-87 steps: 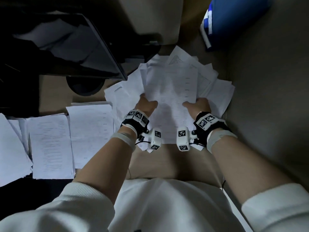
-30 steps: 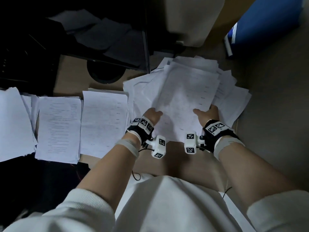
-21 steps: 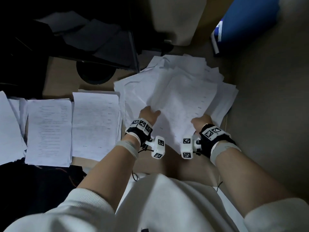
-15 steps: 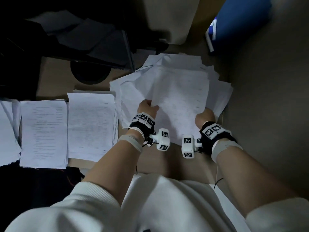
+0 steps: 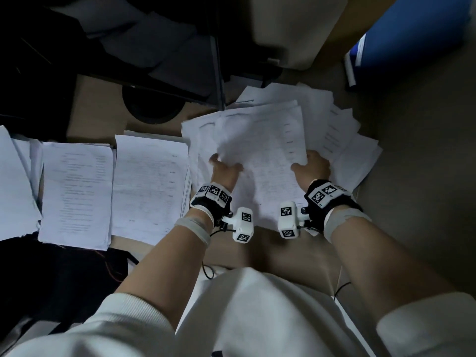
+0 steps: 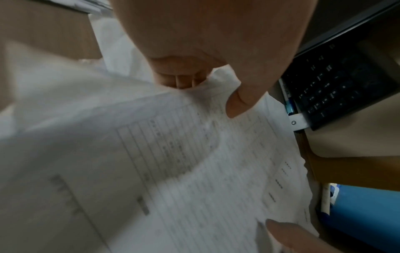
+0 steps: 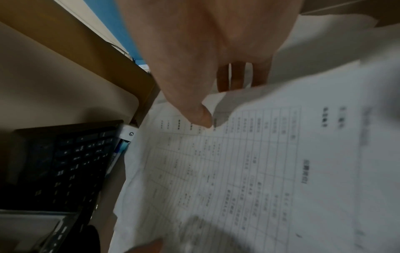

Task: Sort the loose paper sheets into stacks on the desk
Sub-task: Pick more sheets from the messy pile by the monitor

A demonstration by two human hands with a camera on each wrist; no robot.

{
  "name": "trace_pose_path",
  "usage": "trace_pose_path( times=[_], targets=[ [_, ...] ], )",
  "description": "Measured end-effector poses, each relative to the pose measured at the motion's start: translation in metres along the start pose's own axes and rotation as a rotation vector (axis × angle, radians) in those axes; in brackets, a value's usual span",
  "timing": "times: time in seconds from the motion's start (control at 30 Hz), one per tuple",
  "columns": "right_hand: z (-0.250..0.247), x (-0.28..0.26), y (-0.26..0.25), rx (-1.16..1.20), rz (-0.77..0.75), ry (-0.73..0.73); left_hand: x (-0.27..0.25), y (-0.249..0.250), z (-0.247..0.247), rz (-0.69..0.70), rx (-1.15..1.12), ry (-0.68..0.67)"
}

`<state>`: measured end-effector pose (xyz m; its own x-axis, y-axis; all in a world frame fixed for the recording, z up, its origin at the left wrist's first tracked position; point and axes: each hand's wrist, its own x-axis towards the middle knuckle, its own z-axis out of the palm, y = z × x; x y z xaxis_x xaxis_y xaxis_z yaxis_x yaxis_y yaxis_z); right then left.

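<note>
A loose pile of white paper sheets point(image 5: 342, 150) lies fanned out on the right part of the desk. Above it, both hands hold a few printed sheets point(image 5: 265, 150) by their side edges. My left hand point(image 5: 224, 167) pinches the left edge, thumb point(image 6: 240, 99) on top and fingers point(image 6: 179, 82) beneath. My right hand point(image 5: 310, 166) pinches the right edge the same way, thumb point(image 7: 199, 116) above and fingers point(image 7: 238, 75) below. The top sheet point(image 7: 238, 171) bears a printed table. Three sorted stacks lie to the left: one point(image 5: 152, 186) next to the pile, one point(image 5: 77, 194) further left, one point(image 5: 15, 181) at the frame's edge.
A dark monitor point(image 5: 154, 47) on a round base point(image 5: 154, 109) stands behind the stacks. A black keyboard point(image 6: 346, 82) sits on a tray at the back, with a pen point(image 6: 289, 102) beside it. A blue folder point(image 5: 412, 34) stands at the far right. The desk's front edge point(image 5: 257, 253) is near my body.
Both hands have kept their hold on the sheets. The held sheets have turned from slanting right to roughly straight and drifted a little left towards the stacks.
</note>
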<state>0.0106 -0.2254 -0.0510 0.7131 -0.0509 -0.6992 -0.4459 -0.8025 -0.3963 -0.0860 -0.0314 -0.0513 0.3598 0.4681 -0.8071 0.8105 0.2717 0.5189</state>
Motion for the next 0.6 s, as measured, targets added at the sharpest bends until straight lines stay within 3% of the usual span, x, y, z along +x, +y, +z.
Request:
trace_pose_path(
  times=[0.17, 0.37, 0.47, 0.6],
  targets=[
    [-0.009, -0.024, -0.011, 0.209, 0.099, 0.032, -0.002, 0.006, 0.006, 0.059, 0.179, -0.016],
    [-0.015, -0.032, 0.014, 0.180, 0.201, -0.115, -0.017, 0.008, 0.021, 0.185, 0.571, -0.014],
    [-0.017, -0.039, 0.031, 0.215, 0.271, -0.109, -0.026, 0.008, 0.030, 0.204, 0.539, -0.101],
    [-0.022, -0.054, 0.040, 0.331, 0.251, -0.045, -0.033, 0.000, 0.031, 0.162, 0.383, -0.201]
  ],
)
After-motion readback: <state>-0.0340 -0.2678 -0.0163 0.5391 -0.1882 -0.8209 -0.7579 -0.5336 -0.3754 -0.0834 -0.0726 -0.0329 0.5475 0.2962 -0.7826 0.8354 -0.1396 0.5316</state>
